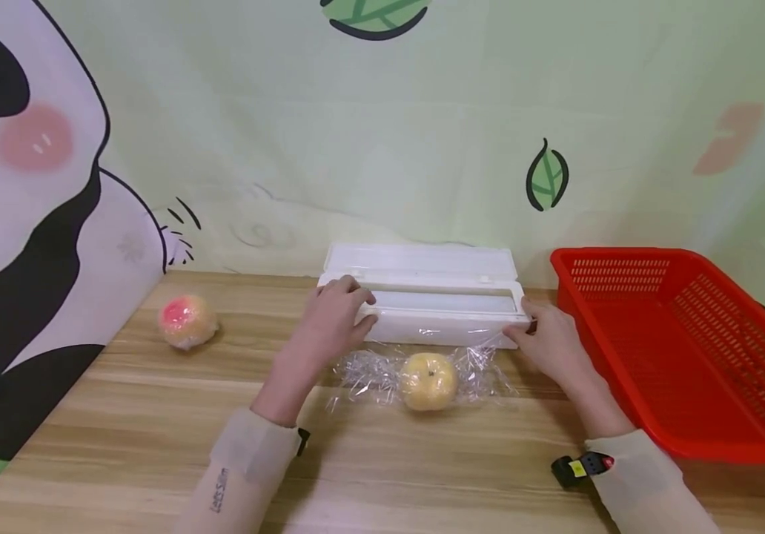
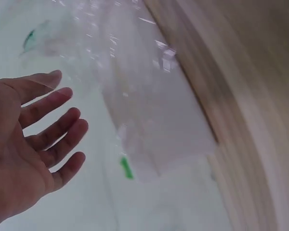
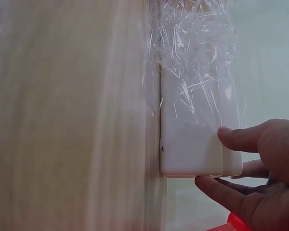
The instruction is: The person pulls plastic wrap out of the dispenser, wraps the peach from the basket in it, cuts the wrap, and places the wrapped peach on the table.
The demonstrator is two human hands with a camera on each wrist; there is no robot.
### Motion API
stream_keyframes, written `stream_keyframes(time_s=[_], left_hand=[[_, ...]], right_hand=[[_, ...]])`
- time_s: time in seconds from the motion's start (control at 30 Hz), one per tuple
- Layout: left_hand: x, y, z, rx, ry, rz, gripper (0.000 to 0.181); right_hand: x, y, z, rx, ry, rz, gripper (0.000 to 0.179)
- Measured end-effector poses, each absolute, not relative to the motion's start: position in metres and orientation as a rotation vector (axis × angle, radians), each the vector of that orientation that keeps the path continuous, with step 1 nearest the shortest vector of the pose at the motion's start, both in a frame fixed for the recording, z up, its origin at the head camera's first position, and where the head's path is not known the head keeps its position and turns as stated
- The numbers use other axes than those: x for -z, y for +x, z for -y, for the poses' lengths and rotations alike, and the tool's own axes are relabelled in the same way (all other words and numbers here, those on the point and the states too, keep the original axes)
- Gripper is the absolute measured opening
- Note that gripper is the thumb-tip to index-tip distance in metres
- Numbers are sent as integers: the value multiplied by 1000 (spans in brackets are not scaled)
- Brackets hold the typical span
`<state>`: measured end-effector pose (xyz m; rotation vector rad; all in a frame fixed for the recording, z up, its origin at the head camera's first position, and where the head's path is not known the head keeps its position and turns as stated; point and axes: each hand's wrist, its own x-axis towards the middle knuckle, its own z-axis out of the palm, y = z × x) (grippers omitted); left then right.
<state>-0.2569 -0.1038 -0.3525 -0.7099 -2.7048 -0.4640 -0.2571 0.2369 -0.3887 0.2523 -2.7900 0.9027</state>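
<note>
A white cling film dispenser box [image 1: 422, 326] stands at the back of the table with its lid [image 1: 422, 259] raised and a roll [image 1: 442, 301] inside. My right hand [image 1: 552, 345] grips its right end, thumb on the front face and fingers around the end, as the right wrist view shows. At the box's left end is my left hand [image 1: 332, 319]; in the left wrist view its fingers [image 2: 58, 130] are spread and loosely bent, holding nothing. In front of the box, a round yellow fruit [image 1: 428, 382] sits among crumpled clear cling film [image 1: 372, 374].
A peach-like fruit [image 1: 187, 322] with a pink patch, wrapped in shiny film, lies at the left of the wooden table [image 1: 122, 430]. To the right stands a red plastic basket [image 1: 683, 348]. A printed cloth [image 1: 422, 148] hangs behind the table.
</note>
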Motion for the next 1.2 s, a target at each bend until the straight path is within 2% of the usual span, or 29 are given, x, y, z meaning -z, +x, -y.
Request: stream_keyframes(time_s=[0.13,0.27,0.43,0.57,0.87,1.2], left_hand=[[345,-243,88,595,-960,2607,20],[343,-228,70,602,-1188,2710,37],[353,-218,56,411,-1226,2931,63],[360,-217,52,344,-1202,2960,75],[369,-226,52,465,-1184,2974,65],[371,-234,60,619,-1210,2994,61]], right_hand=[[387,-257,-236,-900,258,2794,61],[387,-257,-236,-883,263,2801,62],[388,-257,-235,-842,283,2802,62],[387,-257,-234,-830,293,2823,64],[386,-253,-234,-847,282,2880,69],[385,-252,-233,-854,312,2878,65]])
